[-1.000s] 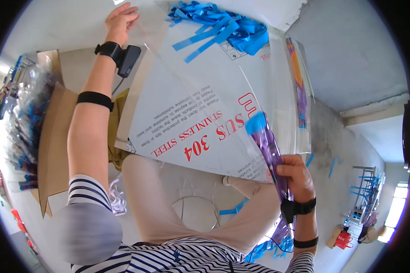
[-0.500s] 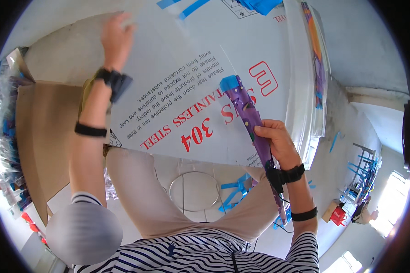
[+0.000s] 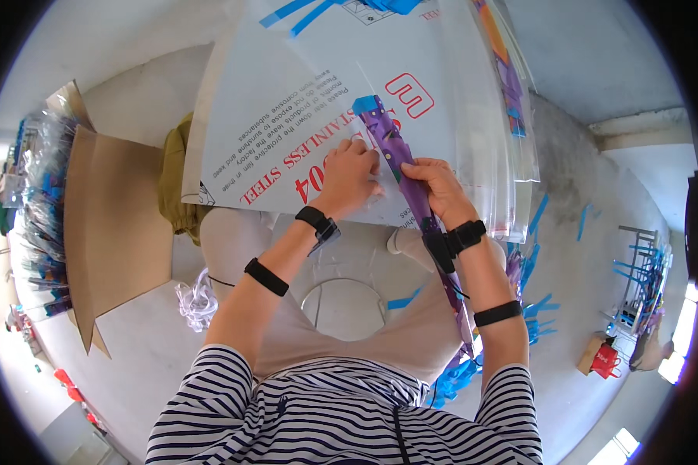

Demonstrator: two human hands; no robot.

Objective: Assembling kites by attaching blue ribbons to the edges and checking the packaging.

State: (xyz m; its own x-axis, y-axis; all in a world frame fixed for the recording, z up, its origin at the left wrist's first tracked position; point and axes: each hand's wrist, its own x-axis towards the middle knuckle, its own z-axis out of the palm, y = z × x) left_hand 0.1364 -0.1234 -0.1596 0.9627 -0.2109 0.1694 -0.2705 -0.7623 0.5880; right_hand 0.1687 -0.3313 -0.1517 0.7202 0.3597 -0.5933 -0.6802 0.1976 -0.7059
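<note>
Watching from beside the worker: purple bundle (image 3: 395, 151), long, narrow, folded-looking, slanted over the near part of the printed pale sheet (image 3: 229, 143), blue end (image 3: 367, 105) up and left, lower tail running past the right wrist and over the thigh (image 3: 407, 353). To do this well, I'd say keep the thumb pressing the layers together so they don't fan out — firm, not crushing, since it looks thin and slippery. Bundle should stay in one straight line, and the lower tail is best kept clear of the black cord (image 3: 459, 293) at the right wrist; a snag there could twist it. Left side should probably support near the upper half, where the right grip gives least control. Poses now: right hand (image 3: 442, 190) grasping the bundle around its middle, thumb laid across the front, other fingers mostly hidden behind, forearm coming up steeply from the lower right. Left hand (image 3: 350, 174) just left of the bundle, back of hand up, fingers bent inward, forearm slanting in from lower left; slightly blurred — can't tell whether those fingertips touch the bundle or pinch anything. Both elbows bent, hands close together.
</note>
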